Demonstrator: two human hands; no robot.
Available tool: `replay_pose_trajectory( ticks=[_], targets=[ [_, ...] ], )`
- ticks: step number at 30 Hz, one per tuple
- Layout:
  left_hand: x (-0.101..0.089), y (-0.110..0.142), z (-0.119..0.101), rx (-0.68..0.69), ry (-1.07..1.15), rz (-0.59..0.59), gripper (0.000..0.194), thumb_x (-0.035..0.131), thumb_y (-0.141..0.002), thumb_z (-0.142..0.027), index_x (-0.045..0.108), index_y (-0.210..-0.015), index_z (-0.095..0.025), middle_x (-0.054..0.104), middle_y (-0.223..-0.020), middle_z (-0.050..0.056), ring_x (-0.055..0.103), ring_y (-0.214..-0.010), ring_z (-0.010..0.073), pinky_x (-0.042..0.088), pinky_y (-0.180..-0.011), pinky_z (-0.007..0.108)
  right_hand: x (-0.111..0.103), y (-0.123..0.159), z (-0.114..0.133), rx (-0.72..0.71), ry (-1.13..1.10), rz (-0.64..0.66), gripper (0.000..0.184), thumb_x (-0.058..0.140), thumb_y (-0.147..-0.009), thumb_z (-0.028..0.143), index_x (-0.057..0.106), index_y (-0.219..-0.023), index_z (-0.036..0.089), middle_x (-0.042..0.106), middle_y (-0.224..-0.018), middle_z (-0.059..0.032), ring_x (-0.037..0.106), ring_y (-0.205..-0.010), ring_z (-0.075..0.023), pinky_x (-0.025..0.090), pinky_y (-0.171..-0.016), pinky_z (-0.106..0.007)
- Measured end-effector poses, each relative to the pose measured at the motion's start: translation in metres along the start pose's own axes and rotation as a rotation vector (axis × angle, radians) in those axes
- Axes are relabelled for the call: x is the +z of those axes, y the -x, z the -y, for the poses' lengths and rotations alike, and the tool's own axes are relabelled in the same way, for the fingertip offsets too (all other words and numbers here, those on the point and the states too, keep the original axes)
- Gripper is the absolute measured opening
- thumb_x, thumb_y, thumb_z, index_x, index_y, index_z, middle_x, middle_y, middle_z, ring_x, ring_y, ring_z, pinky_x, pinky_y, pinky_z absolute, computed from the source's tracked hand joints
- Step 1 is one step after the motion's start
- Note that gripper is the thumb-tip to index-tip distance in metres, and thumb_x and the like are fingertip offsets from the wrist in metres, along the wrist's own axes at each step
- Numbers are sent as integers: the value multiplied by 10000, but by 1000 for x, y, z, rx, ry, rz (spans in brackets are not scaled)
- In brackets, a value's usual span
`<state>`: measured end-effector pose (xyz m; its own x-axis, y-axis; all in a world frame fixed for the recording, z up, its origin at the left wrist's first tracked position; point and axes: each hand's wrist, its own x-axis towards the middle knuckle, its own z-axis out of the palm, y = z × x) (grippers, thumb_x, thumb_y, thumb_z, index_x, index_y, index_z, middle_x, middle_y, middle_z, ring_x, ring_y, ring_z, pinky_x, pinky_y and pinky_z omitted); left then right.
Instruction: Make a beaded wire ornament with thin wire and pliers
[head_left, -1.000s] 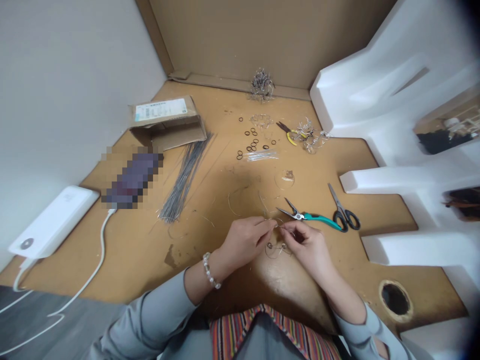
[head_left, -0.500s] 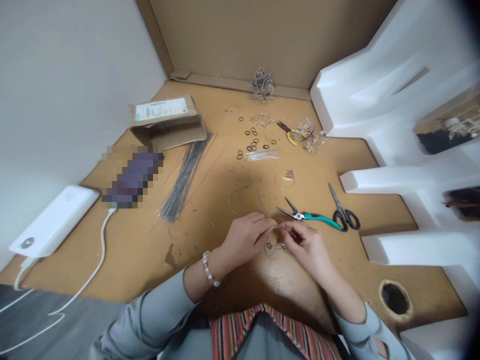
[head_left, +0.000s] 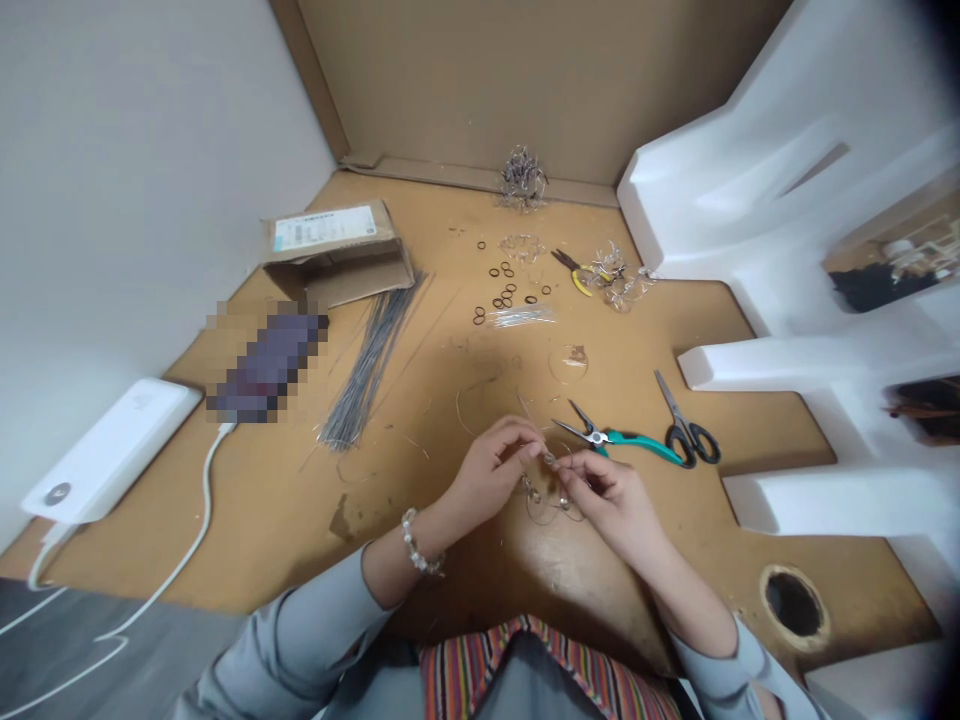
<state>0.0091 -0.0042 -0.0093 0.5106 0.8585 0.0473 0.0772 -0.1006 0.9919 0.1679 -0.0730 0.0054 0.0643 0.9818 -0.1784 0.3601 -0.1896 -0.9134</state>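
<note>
Between my fingertips is a small piece of bent wire [head_left: 550, 459], too fine to make out fully. My left hand [head_left: 495, 470] pinches it from the left, thumb against forefinger. From the other side my right hand [head_left: 609, 498] pinches it too, so the two hands almost meet. Thin wire loops with small shiny bits [head_left: 534, 491] show just below the fingers, partly hidden by them. Green-handled pliers [head_left: 598, 438] lie open just beyond my right hand, beside black-handled scissors [head_left: 686, 430].
A bundle of straight grey wires [head_left: 373, 365] lies left, by an open cardboard box [head_left: 337, 260]. Dark rings [head_left: 504, 290], short silver wires [head_left: 523, 316] and yellow-handled cutters [head_left: 577, 272] lie farther back. A white power bank [head_left: 112, 445] is at far left; a round hole [head_left: 795, 603] opens at right.
My fingertips have drawn slightly apart, showing more of the wire piece between them. My left fingers are more bent. The view has shifted a little.
</note>
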Motion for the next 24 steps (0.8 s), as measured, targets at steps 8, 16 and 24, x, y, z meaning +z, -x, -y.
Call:
replay_pose_trajectory(
  ticks=[8, 16, 24],
  targets=[
    [2, 0, 4, -236, 280, 54, 199, 555, -836, -335, 605, -789, -148, 614, -761, 27, 558, -742, 128, 456, -741, 264, 2, 5, 5, -132, 280, -89, 144, 492, -810, 220, 614, -741, 186, 528, -552, 33, 462, -495, -85, 366, -499, -199],
    [-1, 0, -2, -237, 302, 46, 176, 597, -814, -326, 611, -791, -152, 599, -718, 11, 551, -698, 112, 455, -708, 250, 3, 6, 4, -77, 201, -96, 112, 498, -801, 224, 601, -775, 189, 508, -534, 44, 447, -463, -81, 363, -468, -192],
    [1, 1, -2, -243, 271, 51, 215, 587, -818, -360, 598, -785, -148, 598, -706, 13, 565, -689, 113, 468, -708, 258, 5, 6, 4, -125, 285, -162, 100, 537, -804, 264, 591, -855, 198, 560, -578, 33, 498, -483, -92, 412, -499, -203]
  ],
)
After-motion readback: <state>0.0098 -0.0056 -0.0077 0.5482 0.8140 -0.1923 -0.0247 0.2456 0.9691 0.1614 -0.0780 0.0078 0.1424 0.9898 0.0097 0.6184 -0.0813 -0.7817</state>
